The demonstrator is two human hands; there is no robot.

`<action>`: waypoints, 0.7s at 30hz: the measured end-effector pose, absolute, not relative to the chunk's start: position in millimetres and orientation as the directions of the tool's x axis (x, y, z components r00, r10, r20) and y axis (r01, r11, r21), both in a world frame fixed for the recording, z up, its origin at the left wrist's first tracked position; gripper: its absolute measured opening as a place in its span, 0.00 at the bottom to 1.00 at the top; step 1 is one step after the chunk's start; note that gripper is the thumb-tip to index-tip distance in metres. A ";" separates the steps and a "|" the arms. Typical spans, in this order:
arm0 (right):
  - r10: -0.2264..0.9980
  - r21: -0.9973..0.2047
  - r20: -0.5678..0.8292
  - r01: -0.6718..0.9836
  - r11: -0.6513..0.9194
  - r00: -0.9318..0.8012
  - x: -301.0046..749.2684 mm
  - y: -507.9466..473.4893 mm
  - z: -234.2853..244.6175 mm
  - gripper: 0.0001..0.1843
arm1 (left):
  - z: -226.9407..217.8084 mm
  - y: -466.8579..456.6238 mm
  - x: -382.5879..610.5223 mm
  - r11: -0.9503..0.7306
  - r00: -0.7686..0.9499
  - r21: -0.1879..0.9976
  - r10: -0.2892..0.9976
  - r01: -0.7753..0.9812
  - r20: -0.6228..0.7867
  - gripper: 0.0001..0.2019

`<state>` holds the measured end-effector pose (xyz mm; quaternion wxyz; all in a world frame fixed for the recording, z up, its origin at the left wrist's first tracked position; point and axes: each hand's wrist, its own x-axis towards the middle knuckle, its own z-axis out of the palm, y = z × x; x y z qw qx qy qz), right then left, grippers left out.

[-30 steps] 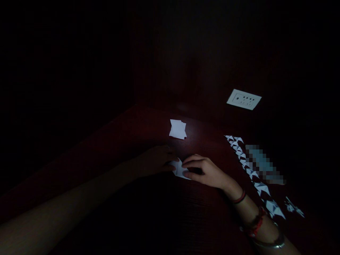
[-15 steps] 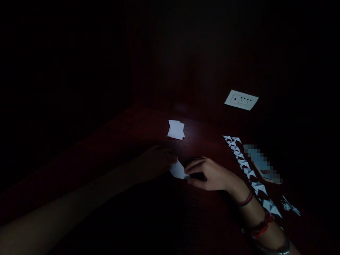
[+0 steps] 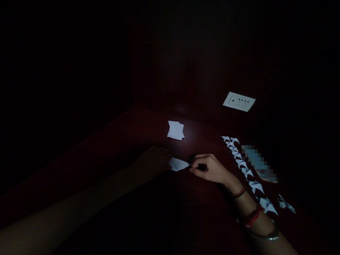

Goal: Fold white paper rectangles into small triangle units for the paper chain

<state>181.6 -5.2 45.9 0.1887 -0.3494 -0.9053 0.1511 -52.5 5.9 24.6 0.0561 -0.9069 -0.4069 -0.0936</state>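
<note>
The scene is very dark. A small folded white paper piece (image 3: 179, 164) lies on the dark red table (image 3: 124, 141) between my hands. My left hand (image 3: 154, 161) rests on the paper's left end, fingers curled over it. My right hand (image 3: 209, 168) pinches the paper's right tip between thumb and fingers. Several bracelets circle my right wrist.
A small stack of white paper squares (image 3: 175, 130) lies further back on the table. To the right runs a row of several folded paper triangles (image 3: 245, 170) beside a blurred-out flat object (image 3: 259, 163). A white socket plate (image 3: 239, 101) sits on the dark wall behind.
My right hand has shifted from lying over the paper to pinching its right tip. The paper now lies flatter and longer between both hands.
</note>
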 end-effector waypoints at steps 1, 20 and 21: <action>0.687 -0.423 0.262 0.559 0.713 -0.677 181.7 -2.9 42.1 0.06 | 25.8 5.2 -51.5 -0.663 0.651 -0.022 0.727 0.748 0.218 0.13; 0.913 -0.809 0.331 0.425 0.405 -0.240 165.0 11.9 19.5 0.12 | 24.3 6.2 -40.1 -0.614 0.503 0.400 0.788 0.680 0.355 0.08; 0.938 -0.871 0.277 0.357 0.338 -0.210 164.2 12.8 18.1 0.16 | 27.3 5.2 -39.5 -0.587 0.460 0.455 0.809 0.669 0.366 0.07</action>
